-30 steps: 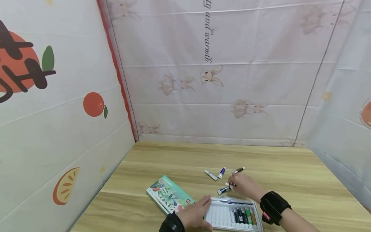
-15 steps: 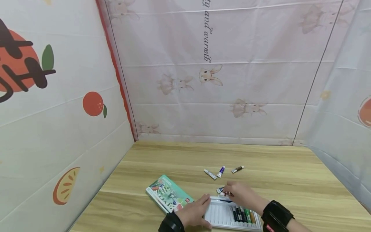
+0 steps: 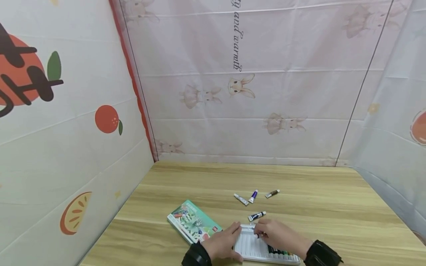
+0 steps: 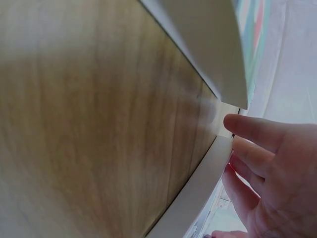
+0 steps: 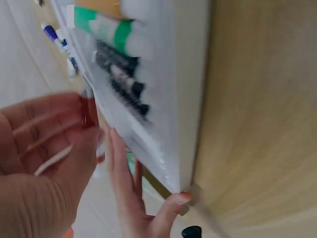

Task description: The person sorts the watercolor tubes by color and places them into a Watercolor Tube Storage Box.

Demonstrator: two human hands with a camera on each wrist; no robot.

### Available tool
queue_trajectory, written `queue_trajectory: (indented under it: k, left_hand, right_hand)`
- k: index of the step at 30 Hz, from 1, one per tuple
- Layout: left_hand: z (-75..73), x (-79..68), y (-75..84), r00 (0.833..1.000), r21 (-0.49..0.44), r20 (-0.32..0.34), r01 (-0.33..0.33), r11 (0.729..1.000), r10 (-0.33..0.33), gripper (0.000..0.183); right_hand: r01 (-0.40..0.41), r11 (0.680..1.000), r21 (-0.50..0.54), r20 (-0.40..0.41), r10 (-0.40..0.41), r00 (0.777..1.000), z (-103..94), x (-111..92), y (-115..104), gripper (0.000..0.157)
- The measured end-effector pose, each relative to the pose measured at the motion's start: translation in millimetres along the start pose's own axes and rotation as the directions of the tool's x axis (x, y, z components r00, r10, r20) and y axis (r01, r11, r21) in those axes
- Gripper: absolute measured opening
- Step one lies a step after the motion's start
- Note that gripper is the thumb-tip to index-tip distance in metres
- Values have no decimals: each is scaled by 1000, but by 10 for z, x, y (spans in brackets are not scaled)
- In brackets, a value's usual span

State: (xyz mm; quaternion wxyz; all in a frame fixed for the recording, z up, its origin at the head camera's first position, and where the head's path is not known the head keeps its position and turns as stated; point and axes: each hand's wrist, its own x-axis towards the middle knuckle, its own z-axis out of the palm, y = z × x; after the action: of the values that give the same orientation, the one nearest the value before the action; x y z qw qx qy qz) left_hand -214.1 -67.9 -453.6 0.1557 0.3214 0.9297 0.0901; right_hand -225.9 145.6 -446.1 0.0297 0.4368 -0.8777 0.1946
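Now, in the head view, the right hand (image 3: 275, 233) is over the paint tray (image 3: 245, 244); a second ago it was among the loose tubes beyond the tray's far edge. With that hand drawn back, the blue tube (image 3: 257, 216) lies fully in sight on the desk (image 3: 313, 192), just past the tray. The grey-white tube (image 3: 241, 199), the purple tube (image 3: 253, 196) and the brown tube (image 3: 272, 194) have stayed put farther back. The left hand (image 3: 223, 242) has kept its place at the tray's left side, near the green box (image 3: 194, 221).

From the left wrist, the left hand's fingers look nearly straight and spread, against the tray's pale side; I'd judge that this grip steadies the tray rather than clasps it. The edge of the box comes near the fingertips.

From the right wrist, the right hand's grip pinches a red tube (image 5: 89, 111) between thumb and fingers. Blur hides whether it touches the tray. Inside the tray, the green tube (image 5: 124, 38) and the black tubes (image 5: 116, 54) lie side by side. So one more tube seems to have been brought from desk to tray, not yet let go, and four are left lying loose.
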Motion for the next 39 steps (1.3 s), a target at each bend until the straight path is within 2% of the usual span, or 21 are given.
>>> queue_trajectory:
  k: [5,12,17,21,24,34,39]
  left_hand:
    - [-12,11,-1,1000,-10,4,3,1000,-3,86]
    - [-9,1,-6,1000,10,8,-7,1000,7,86]
    - [-20,5,-8,1000,-13,6,12,1000,-12,86]
    - [-3,21,-7,1000,3,16,7,1000,-7,87]
    - [12,27,-17,1000,7,22,2,1000,-3,87]
    - [13,14,-12,1000,-5,-8,4,1000,-4,87]
    - [-14,-12,17,1000,-5,-3,7,1000,-7,88]
  right_hand:
    - [105,994,24,-7,-105,994,74,-17,-36,22]
    - [171,985,30,-30,-170,985,80,-21,-70,23]
    - [176,984,6,-15,-176,984,73,3,-57,22]
    - [186,981,-60,26,-184,983,116,-49,-40,18]
    - [214,970,-116,10,-214,977,147,-97,-17,17]
    - [234,969,-78,2,-234,972,117,-197,29,10]
    - [213,973,-93,2,-214,977,157,-204,54,10]
